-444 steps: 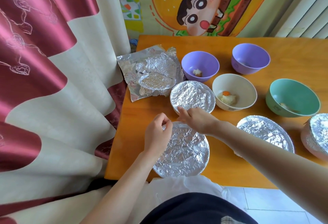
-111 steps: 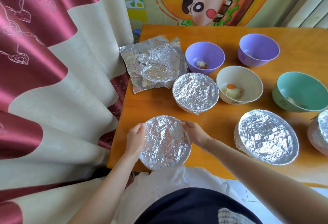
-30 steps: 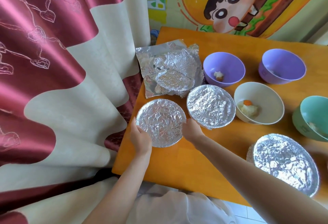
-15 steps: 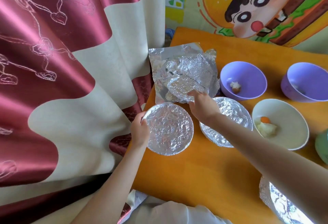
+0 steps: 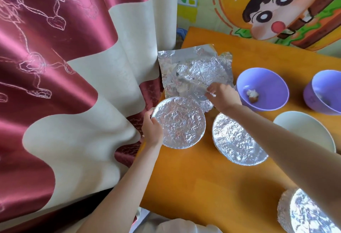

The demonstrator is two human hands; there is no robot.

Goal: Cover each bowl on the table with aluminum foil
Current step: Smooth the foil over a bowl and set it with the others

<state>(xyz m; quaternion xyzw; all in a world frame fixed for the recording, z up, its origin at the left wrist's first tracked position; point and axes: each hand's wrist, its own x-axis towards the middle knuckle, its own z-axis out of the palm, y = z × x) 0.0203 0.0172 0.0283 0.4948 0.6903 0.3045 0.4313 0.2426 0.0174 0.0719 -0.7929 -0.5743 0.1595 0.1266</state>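
A foil-covered bowl is gripped at its rim by the left hand — the crumpled foil sheet is pinched by the right hand.

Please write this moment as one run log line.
left hand: holds covered bowl | right hand: pinches foil | purple bowl: uncovered

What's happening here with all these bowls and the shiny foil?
A person is covering bowls with foil. The left hand grips the rim of a round foil-covered bowl at the edge of the orange wooden table, while the right hand pinches the crumpled pile of aluminum foil sheets. Two purple bowls and a white bowl stand uncovered.
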